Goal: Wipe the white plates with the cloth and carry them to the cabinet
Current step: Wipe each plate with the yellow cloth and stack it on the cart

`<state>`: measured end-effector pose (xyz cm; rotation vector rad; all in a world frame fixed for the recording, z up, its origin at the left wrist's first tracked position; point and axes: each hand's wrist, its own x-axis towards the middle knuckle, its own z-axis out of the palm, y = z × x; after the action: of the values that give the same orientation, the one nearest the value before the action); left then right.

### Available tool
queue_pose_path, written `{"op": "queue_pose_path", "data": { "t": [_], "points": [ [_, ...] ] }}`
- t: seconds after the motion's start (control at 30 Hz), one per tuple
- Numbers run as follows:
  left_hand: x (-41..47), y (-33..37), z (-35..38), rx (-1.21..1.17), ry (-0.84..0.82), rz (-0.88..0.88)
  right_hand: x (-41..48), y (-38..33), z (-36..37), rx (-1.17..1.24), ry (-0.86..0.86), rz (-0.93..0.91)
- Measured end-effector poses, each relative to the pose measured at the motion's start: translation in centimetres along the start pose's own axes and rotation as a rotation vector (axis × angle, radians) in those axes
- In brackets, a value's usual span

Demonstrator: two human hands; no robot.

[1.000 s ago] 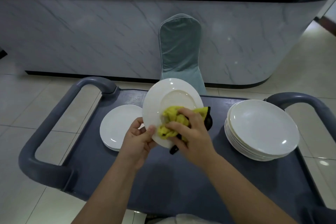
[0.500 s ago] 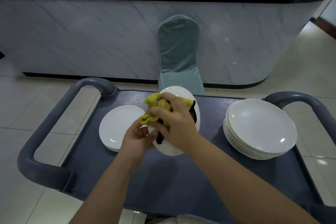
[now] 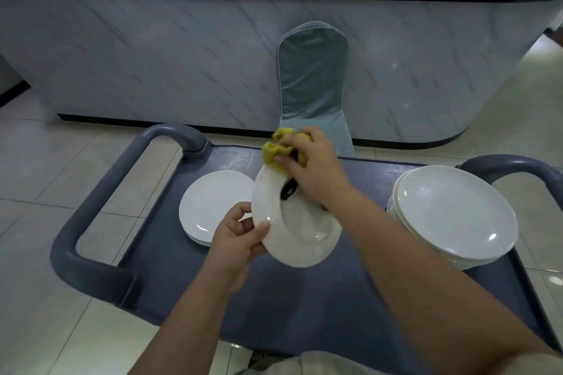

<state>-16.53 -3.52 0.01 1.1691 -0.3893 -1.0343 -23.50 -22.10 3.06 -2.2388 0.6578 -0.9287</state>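
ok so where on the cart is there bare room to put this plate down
Widest bare patch: the near half of the cart top, on the person's side of the low stack and the tall stack. The middle between them looks bare too, beneath the held plate. A narrow strip lies behind the low stack. The stacks crowd both ends.
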Motion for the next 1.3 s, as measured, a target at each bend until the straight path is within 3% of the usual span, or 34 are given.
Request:
{"op": "queue_pose_path", "data": {
  "t": [0.1,0.2,0.3,0.47,0.63,0.7,0.83,1.03,1.2,1.3],
  "points": [
    [0.1,-0.4,-0.2,-0.219,0.042,-0.061,1.1,4.7,-2.3,-0.027,0.004,0.251],
    [1.0,-0.6,0.3,-0.406,0.091,-0.094,-2.7,6.9,-3.9,-0.071,0.097,0.323],
    [2.6,-0.7,1.9,-0.521,0.172,-0.139,-8.1,5.1,-2.3,-0.085,0.265,0.220],
    [4.5,-1.6,4.9,-0.487,0.179,-0.232,-12.5,1.5,1.2,-0.264,0.132,-0.151],
    [4.6,-1.5,4.4,-0.646,0.109,-0.223,-12.5,3.6,-2.3,-0.355,0.252,0.008],
    [4.5,-1.7,4.5,-0.616,0.092,-0.242,-12.5,2.9,-1.6,-0.363,0.252,-0.046],
    [4.4,-2.2,4.7,-0.497,0.078,-0.275,-12.7,1.7,0.2,-0.412,0.090,-0.289],
    [4.4,-1.7,3.4,-0.552,0.023,-0.219,-12.6,2.5,-2.2,-0.361,0.232,-0.134],
    [4.5,-1.7,3.3,-0.406,-0.010,-0.219,-12.2,1.3,0.4,-0.334,0.075,-0.322],
    [4.5,-1.2,2.3,-0.385,-0.066,-0.178,-13.4,4.2,-2.3,-0.246,0.133,-0.178]
  ]
}}
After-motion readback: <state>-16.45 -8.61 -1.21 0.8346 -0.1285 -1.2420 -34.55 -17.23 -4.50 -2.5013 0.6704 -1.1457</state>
